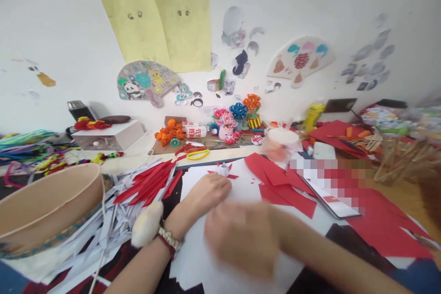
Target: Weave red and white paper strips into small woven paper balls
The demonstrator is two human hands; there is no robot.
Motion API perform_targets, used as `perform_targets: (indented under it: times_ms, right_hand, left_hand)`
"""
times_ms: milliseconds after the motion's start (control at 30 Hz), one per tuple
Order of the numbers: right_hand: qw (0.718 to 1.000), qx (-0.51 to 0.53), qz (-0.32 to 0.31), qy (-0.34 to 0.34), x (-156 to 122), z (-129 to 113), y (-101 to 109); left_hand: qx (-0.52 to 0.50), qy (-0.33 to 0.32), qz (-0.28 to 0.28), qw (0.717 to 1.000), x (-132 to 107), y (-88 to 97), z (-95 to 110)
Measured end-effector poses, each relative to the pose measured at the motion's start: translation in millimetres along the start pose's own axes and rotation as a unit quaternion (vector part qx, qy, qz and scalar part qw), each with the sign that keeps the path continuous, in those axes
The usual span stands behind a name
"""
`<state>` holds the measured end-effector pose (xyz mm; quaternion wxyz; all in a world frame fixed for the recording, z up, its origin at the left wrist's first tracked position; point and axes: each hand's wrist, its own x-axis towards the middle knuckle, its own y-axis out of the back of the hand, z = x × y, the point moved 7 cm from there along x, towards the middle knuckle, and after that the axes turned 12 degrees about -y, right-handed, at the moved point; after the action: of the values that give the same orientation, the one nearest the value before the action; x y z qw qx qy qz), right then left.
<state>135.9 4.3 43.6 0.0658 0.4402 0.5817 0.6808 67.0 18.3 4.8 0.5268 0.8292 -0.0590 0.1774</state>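
My left hand rests back-up on a sheet of white paper, its fingers curled together against a small folded paper piece. That piece has a white bud-like middle and red points sticking out on both sides; its near part is hidden behind my fingers. My right hand is closer to me, over the same sheet, and smeared by motion. Its fingers cannot be made out, nor whether it holds anything. Red paper sheets lie to the right of the folded piece, with tiny red scraps beside them.
Red paper strips and white paper strips are heaped at left, beside a large round tub. Yellow-handled scissors lie behind the sheet. A tablet-like device is at right. Craft flowers stand along the wall.
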Motion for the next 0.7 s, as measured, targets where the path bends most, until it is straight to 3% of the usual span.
perform_targets:
  times_ms: [167,267,533,700]
  right_hand:
    - [0.98,0.037,0.096,-0.172,-0.8,57.1,-6.1]
    - [0.984,0.123,0.043,-0.123,-4.2,54.6,-22.8]
    - [0.993,0.047,0.023,-0.11,-8.8,48.4,-31.7]
    - [0.996,0.029,0.008,-0.089,-8.3,50.6,-34.4]
  left_hand:
    - [-0.01,0.021,0.012,1.0,-2.1,6.6,-3.9]
    - [-0.02,0.051,0.036,0.998,-4.3,11.9,-8.2]
    - [-0.094,0.145,0.135,0.976,-13.5,18.4,-22.7]
    - [-0.121,0.166,0.149,0.967,-16.1,20.1,-26.3]
